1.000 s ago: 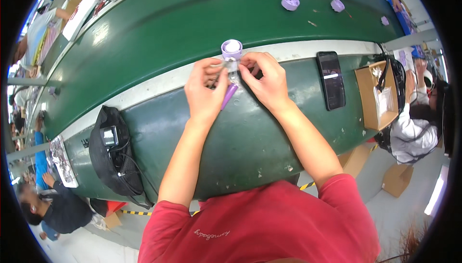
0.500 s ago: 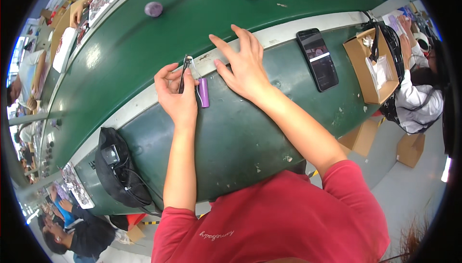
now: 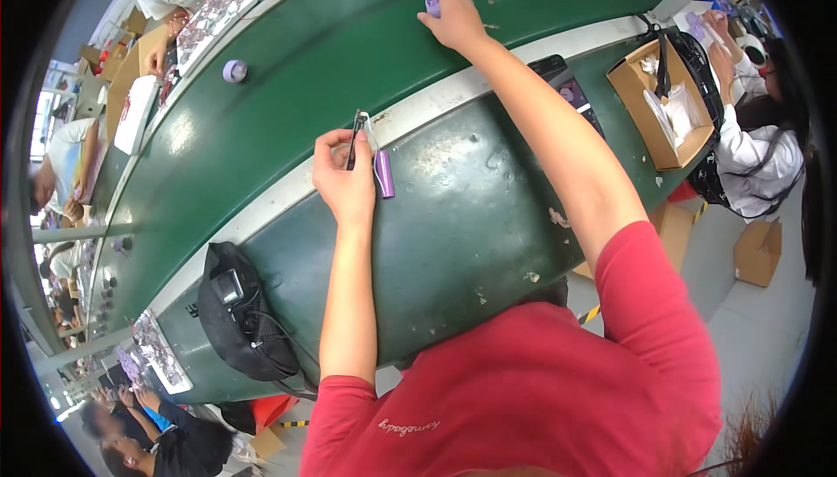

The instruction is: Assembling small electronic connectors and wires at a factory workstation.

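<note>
My left hand [image 3: 344,179] is closed on a narrow black part [image 3: 356,144] with a metal-looking tip; its exact kind is unclear. Thin pale wires run beside it to a purple cylinder [image 3: 384,175], which resembles a battery cell and lies just right of the hand. My right hand [image 3: 459,23] is stretched far out over the green belt. Its thumb and fingers close around a small round purple part [image 3: 432,6], partly hidden by the fingers.
Other round purple parts [image 3: 234,71] sit along the green belt [image 3: 288,119]. A phone [image 3: 551,67] lies partly under my right forearm. At the right stands an open cardboard box [image 3: 656,132]; at the left lies a black bag [image 3: 240,320]. Several co-workers are around.
My right hand has moved from beside the left hand out across the belt and closed on a round purple part. The belt's purple parts have shifted left. My left hand keeps its hold.
</note>
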Motion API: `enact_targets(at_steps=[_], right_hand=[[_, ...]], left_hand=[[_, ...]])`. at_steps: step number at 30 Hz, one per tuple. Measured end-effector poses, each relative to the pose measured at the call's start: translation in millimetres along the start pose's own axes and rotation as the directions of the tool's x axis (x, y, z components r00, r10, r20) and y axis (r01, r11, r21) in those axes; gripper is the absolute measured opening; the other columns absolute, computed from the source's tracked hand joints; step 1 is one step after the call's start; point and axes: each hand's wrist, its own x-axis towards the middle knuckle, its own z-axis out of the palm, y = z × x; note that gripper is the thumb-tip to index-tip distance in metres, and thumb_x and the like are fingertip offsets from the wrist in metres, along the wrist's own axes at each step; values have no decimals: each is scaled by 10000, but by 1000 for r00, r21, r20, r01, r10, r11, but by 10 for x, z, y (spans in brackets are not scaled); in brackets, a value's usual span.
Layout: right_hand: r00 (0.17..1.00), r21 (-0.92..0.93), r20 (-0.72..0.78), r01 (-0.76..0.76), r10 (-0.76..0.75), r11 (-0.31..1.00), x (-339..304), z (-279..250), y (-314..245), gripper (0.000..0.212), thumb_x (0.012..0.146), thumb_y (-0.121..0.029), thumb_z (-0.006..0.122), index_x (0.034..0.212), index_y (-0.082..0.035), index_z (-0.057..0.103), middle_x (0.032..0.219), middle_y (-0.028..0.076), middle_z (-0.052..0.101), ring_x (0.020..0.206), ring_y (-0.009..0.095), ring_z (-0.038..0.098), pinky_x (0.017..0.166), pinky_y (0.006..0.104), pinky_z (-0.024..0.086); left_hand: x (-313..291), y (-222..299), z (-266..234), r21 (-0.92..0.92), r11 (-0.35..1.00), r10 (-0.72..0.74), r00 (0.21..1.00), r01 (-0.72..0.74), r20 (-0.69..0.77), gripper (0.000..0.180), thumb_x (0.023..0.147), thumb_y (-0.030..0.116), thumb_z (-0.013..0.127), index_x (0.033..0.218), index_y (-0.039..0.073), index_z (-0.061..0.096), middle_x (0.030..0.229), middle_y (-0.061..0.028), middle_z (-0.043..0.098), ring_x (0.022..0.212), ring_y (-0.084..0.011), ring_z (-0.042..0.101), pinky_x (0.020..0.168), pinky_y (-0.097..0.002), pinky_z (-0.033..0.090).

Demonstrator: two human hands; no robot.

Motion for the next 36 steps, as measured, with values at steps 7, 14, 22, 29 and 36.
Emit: enact_targets(at_steps=[7, 14, 22, 29, 36], right_hand=[[944, 441, 325, -108, -47, 891, -583, -519, -845, 510, 844, -287, 782, 1219, -35, 545, 1046, 194, 689, 954, 299, 693, 846, 391, 538], [754, 228, 657, -216, 14, 949, -1176, -1268, -897, 512, 930, -454, 718, 1097, -5, 538, 832, 117, 677, 799, 194, 652, 751, 330, 523], [821, 279, 563, -82, -93, 957, -1147, -1239, -747, 615, 854, -425, 754, 1156, 62, 533, 1007, 255, 691, 927, 363, 696, 836, 424, 538], [822, 508, 553, -203, -137, 837, -1127, -1358, -821, 494, 856, -327, 786, 1195, -18, 601, 987, 159, 709, 843, 293, 677, 761, 390, 523], [872, 185, 487, -56, -42, 981, -1205, -1168, -780, 573, 819, -386, 779, 1220, -18, 598, 1044, 195, 697, 963, 405, 672, 844, 475, 534]], left_hand=[[-13, 20, -127, -18, 1000, -13, 999, 12, -43, 168, 950, 88, 699, 1044, 19, 579, 762, -49, 688, 677, -73, 614, 632, -229, 456], [2, 16, -60, 23, 1000, 7, 1000, -6, -15, 179, 953, 96, 705, 1048, 11, 580, 836, -37, 666, 682, -70, 613, 591, -221, 452], [-13, 29, -47, 56, 998, 27, 999, -26, -21, 172, 947, 110, 711, 1027, 20, 588, 695, -15, 662, 628, -29, 536, 581, -206, 401], [-34, 24, -62, 49, 999, 10, 999, -8, -35, 168, 949, 107, 708, 1026, 27, 582, 688, -2, 651, 613, -21, 513, 568, -202, 375], [-43, 36, -64, 80, 997, -11, 1000, 11, 0, 186, 950, 106, 709, 1045, 21, 574, 811, -17, 647, 665, -56, 584, 572, -212, 411]])
